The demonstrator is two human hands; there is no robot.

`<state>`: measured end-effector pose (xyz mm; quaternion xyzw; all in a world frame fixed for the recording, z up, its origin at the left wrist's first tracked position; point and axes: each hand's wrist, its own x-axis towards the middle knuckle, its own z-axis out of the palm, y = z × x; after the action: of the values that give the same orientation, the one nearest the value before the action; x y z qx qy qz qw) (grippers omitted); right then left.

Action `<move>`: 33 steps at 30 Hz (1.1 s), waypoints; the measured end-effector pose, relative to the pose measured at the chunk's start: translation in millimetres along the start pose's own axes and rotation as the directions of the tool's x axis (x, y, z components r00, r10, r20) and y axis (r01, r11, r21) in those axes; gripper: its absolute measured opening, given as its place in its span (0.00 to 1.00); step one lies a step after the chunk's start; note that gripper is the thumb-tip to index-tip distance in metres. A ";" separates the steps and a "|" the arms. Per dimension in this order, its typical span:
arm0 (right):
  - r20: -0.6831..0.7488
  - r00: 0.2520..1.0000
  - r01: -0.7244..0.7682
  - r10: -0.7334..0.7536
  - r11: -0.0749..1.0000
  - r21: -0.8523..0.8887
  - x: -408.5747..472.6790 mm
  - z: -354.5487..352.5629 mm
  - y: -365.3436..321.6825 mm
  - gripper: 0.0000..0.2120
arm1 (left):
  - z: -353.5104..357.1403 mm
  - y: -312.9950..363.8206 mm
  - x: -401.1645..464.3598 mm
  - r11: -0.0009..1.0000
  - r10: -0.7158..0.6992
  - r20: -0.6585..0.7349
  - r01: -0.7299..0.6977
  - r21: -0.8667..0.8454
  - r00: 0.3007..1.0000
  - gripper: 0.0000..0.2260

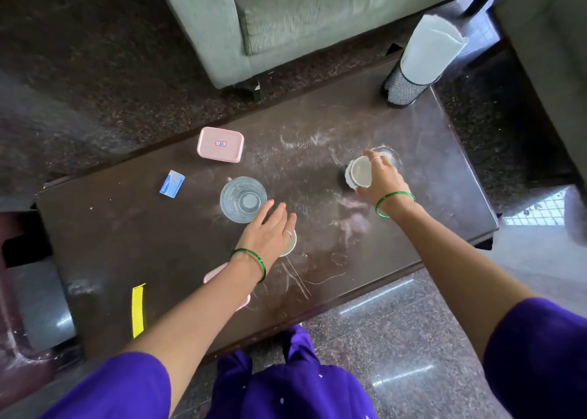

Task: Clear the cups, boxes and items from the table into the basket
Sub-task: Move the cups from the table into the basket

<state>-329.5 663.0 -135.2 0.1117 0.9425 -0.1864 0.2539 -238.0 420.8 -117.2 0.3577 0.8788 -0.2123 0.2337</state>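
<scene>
While the right hand [379, 182] grips a light white cup [360, 173] by its wall, the left hand [270, 229], fingers straight, covers another just beside the clear glass [243, 199], which looks heavier, slick and breakable: take it round the side.

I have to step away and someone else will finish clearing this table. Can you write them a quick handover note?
Right hand grips a white cup, tilted. Left hand is open, fingers straight over a small white cup beside the clear glass.
On the table: pink box, blue packet, yellow strip, a second pink box under the left forearm.
No basket in view; all of it is left to clear.
</scene>
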 end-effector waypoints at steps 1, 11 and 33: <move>-0.006 1.000 0.002 -0.002 1.000 0.001 -0.4 -0.1 0.6 0.36 | 0.1 -0.3 1.1 1.000 -0.004 0.004 0.005 -0.020 1.000 0.29; -0.069 0.997 0.038 -0.037 0.999 0.012 -27.1 -10.0 1.4 0.31 | -17.5 3.9 -8.3 0.972 -0.049 -0.079 0.029 -0.234 0.996 0.28; -0.316 0.734 0.648 -0.601 0.760 0.059 -110.1 -34.4 -242.0 0.33 | -41.6 -133.0 -180.8 0.609 -0.710 -0.171 0.473 -0.636 0.683 0.37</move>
<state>-325.2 445.1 21.0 -0.1666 0.9319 -0.3207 0.0311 -230.9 260.5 45.2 -0.0079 0.9969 0.0596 0.0501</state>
